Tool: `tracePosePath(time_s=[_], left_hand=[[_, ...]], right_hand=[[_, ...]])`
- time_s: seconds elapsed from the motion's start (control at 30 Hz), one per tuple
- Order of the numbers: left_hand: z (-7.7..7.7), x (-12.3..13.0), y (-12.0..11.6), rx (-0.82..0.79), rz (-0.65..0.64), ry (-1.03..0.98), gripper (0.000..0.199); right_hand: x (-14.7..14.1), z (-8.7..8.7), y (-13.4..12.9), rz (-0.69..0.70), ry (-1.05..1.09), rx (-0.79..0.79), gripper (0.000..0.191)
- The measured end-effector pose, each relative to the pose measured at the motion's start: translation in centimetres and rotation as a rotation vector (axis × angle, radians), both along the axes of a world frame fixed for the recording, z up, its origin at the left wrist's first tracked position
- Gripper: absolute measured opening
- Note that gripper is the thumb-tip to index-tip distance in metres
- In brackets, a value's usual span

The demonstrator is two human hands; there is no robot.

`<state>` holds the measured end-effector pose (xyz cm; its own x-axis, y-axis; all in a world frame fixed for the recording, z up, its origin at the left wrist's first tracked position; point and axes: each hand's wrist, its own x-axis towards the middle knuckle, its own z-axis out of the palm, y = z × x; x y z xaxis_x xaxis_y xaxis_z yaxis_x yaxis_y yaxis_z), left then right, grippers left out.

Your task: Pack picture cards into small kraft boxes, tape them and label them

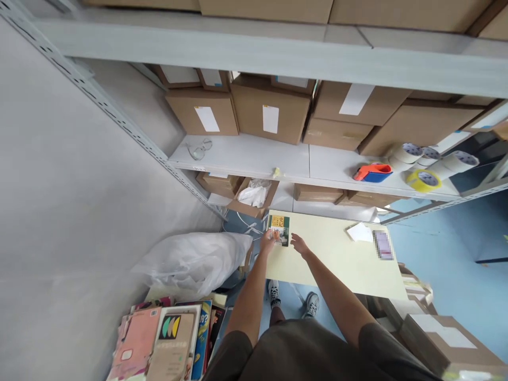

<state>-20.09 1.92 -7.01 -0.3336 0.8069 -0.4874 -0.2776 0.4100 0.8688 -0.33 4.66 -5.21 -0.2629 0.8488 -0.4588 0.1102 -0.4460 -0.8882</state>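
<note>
A small book [280,228] with a green, yellow and white cover is at the left end of a pale yellow table [329,259]. My left hand [267,242] grips its left edge, with the fingers partly hidden. Just off the right edge of the book, my right hand [299,244] is open and holds nothing, its fingers pointing toward the cover. White paper [360,232] and a blurred purple item [383,245] lie at the table's right end.
Beyond the table, a shelf [254,153] bears cardboard boxes [270,114], glasses [199,150], an orange-blue tape dispenser [373,172] and tape rolls [424,180]. A white plastic bag [194,259] and stacked books [170,338] are at left; cartons [448,338] stand at right.
</note>
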Motion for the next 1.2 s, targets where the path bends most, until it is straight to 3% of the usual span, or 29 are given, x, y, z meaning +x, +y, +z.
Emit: tracePosePath(time_s=[0.13, 0.27, 0.43, 0.67, 0.77, 0.9, 1.07, 1.2], left_hand=[[2.8, 1.1, 0.2, 0.114, -0.026, 0.021, 0.037], [5.3, 4.3, 1.6, 0.193, -0.131, 0.096, 0.041], [8.3, 11.3, 4.8, 0.301, -0.266, 0.146, 0.050], [13.9, 21.8, 10.1, 0.458, -0.433, 0.195, 0.061], [15.9, 25.3, 11.8, 0.434, -0.487, 0.195, 0.067], [17.5, 27.6, 12.4, 0.439, -0.501, 0.211, 0.073], [18.6, 26.5, 11.0, 0.445, -0.414, 0.291, 0.076], [18.8, 24.5, 9.3, 0.412, -0.352, 0.343, 0.075]], right_hand=[[3.5, 4.0, 0.7, -0.121, -0.062, 0.015, 0.053], [8.4, 7.4, 1.3, -0.187, -0.245, 0.098, 0.046], [15.0, 10.7, 1.6, -0.168, -0.585, 0.425, 0.048], [24.6, 14.4, 4.2, -0.220, -0.752, 0.650, 0.050], [27.1, 15.9, 6.9, -0.202, -0.784, 0.749, 0.056], [29.0, 19.1, 13.4, -0.131, -0.782, 0.877, 0.061], [30.0, 24.3, 22.7, -0.019, -0.866, 0.911, 0.066], [29.3, 25.7, 26.3, 0.120, -1.034, 0.786, 0.056]])
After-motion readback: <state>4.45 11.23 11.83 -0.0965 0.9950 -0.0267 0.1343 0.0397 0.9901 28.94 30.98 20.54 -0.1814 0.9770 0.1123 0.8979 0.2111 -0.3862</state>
